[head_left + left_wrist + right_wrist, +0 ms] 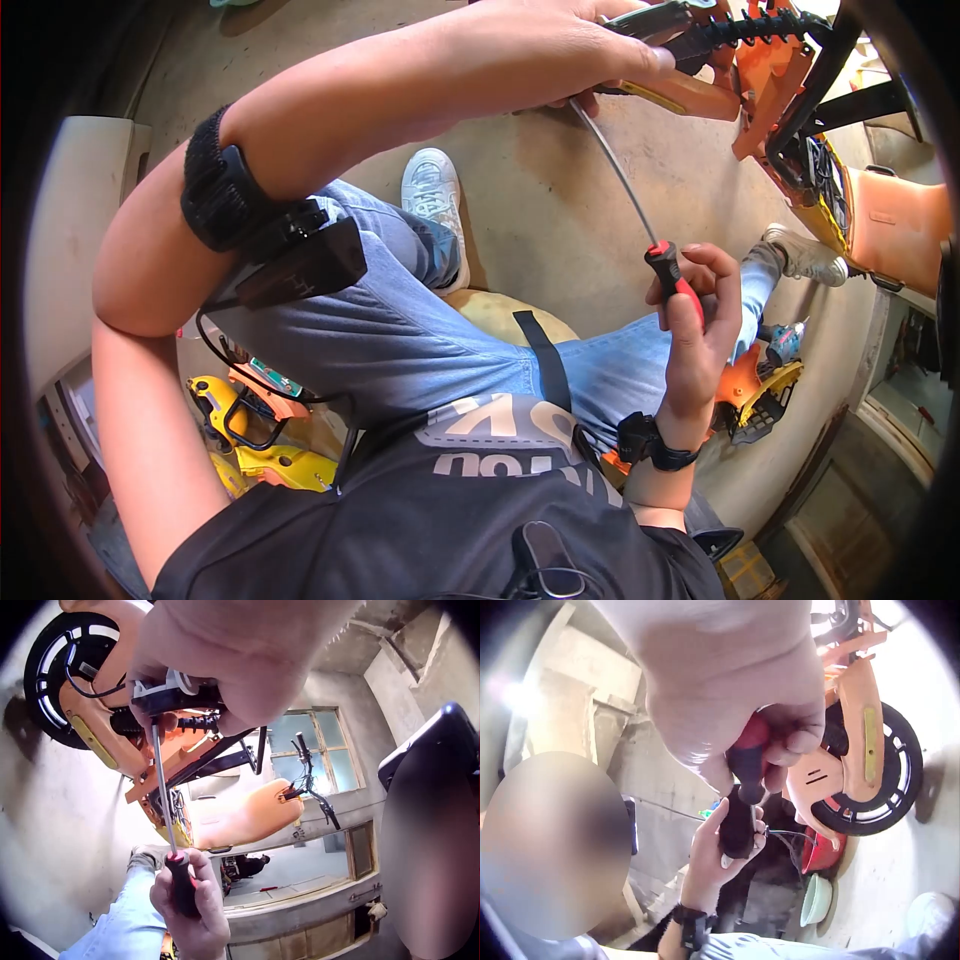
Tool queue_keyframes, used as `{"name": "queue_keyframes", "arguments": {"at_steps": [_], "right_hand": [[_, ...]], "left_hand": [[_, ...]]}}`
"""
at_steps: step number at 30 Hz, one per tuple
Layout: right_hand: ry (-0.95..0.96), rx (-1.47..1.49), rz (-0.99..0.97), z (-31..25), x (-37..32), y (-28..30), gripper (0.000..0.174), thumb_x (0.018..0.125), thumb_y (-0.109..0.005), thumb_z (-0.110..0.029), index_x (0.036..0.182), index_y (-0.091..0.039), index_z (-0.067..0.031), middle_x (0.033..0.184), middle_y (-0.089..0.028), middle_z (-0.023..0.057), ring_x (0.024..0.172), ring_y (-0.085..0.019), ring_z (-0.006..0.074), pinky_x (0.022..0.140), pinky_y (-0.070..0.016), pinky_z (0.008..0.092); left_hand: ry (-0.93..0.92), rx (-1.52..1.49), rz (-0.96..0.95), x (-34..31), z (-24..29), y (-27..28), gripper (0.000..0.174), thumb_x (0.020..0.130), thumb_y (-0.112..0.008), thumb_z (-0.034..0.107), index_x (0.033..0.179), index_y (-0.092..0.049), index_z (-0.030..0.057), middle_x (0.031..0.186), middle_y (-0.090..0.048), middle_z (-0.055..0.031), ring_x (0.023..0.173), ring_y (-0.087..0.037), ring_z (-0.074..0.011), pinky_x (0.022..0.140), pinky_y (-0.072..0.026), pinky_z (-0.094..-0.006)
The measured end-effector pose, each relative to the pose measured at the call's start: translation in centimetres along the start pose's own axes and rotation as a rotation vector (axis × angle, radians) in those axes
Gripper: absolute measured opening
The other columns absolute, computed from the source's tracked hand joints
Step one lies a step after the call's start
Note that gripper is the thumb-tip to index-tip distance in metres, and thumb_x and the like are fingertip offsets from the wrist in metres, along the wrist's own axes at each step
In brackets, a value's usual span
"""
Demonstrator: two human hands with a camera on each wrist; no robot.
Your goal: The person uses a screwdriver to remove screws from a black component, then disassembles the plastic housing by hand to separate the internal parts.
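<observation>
My left hand (pixel 575 45) grips a small black part (pixel 180 699) with pale grey pieces on it, held out at the upper right of the head view. In the right wrist view the same part shows as a dark oval (pixel 737 832) in the fingers. A screwdriver (pixel 672 262) with a red and black handle is in my right hand (pixel 705 310), fingers and thumb curled round the handle. Its long metal shaft (pixel 161 780) runs up to the underside of the black part; the tip is hidden there by the left hand.
Beyond the hands stands an orange two-wheeled vehicle (pixel 895 215) with a black wheel (pixel 907 765) and handlebars (pixel 315 780). Yellow parts (pixel 290 465) lie at the left, a teal power tool (pixel 785 340) at the right. A red basin (pixel 834 851) and a pale green basin (pixel 817 900) sit on the floor.
</observation>
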State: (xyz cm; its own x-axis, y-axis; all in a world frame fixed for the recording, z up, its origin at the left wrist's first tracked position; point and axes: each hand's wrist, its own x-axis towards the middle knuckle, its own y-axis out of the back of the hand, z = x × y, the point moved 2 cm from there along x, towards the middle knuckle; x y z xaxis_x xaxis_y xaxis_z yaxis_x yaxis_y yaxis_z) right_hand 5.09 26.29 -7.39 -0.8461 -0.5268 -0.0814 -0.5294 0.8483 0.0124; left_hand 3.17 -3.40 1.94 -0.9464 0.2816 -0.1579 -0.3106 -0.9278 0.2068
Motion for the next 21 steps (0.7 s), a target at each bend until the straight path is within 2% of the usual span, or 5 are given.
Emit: {"name": "queue_keyframes", "arguments": {"at_steps": [4, 6, 8, 16, 21], "right_hand": [[0.063, -0.245, 0.068, -0.8, -0.2, -0.7, 0.049, 0.098, -0.066, -0.035, 0.13, -0.05, -0.0003, 0.095, -0.065, 0.009, 0.065, -0.05, 0.0085, 0.058, -0.0355, 0.0205], [-0.161, 0.332, -0.039, -0.7, -0.1, -0.3, 0.048, 0.099, -0.064, -0.034, 0.13, -0.05, 0.0005, 0.098, -0.065, 0.011, 0.062, -0.048, 0.0082, 0.054, -0.033, 0.021], [-0.199, 0.427, -0.044, 0.0, -0.2, 0.3, 0.049, 0.099, -0.062, -0.034, 0.13, -0.049, 0.0013, 0.1, -0.066, 0.0129, 0.058, -0.045, 0.0077, 0.051, -0.0298, 0.0219], [0.027, -0.272, 0.031, -1.1, -0.5, -0.7, 0.047, 0.097, -0.068, -0.029, 0.131, -0.049, -0.0024, 0.101, -0.068, 0.0117, 0.081, -0.059, 0.0104, 0.066, -0.0434, 0.0199], [-0.174, 0.319, -0.018, -0.7, -0.2, -0.2, 0.05, 0.095, -0.069, -0.028, 0.132, -0.048, -0.0015, 0.105, -0.069, 0.0165, 0.07, -0.055, 0.0099, 0.05, -0.0356, 0.0195]], "left_hand": [[-0.046, 0.093, 0.018, -0.5, 0.0, -1.5, 0.048, 0.106, -0.049, 0.032, 0.149, -0.049, 0.0098, 0.122, -0.06, -0.0075, 0.11, -0.053, -0.0153, 0.099, -0.0432, -0.0338], [-0.122, 0.129, 0.102, -0.8, 0.5, -1.5, 0.048, 0.107, -0.048, 0.032, 0.149, -0.048, 0.0096, 0.125, -0.06, -0.0084, 0.112, -0.053, -0.0161, 0.1, -0.0426, -0.0341], [-0.094, -0.021, -0.033, -0.8, 0.9, -0.8, 0.049, 0.107, -0.048, 0.032, 0.149, -0.047, 0.0088, 0.124, -0.06, -0.0088, 0.113, -0.053, -0.0168, 0.101, -0.0419, -0.0347], [-0.052, 0.138, 0.086, -0.8, 0.5, -1.4, 0.047, 0.107, -0.048, 0.032, 0.147, -0.049, 0.0082, 0.116, -0.06, -0.0067, 0.108, -0.053, -0.0164, 0.096, -0.0434, -0.0353], [-0.106, 0.114, 0.083, -1.1, 0.8, -2.3, 0.047, 0.106, -0.048, 0.033, 0.146, -0.051, 0.0079, 0.111, -0.06, -0.0059, 0.103, -0.054, -0.0168, 0.093, -0.0443, -0.0351]]}}
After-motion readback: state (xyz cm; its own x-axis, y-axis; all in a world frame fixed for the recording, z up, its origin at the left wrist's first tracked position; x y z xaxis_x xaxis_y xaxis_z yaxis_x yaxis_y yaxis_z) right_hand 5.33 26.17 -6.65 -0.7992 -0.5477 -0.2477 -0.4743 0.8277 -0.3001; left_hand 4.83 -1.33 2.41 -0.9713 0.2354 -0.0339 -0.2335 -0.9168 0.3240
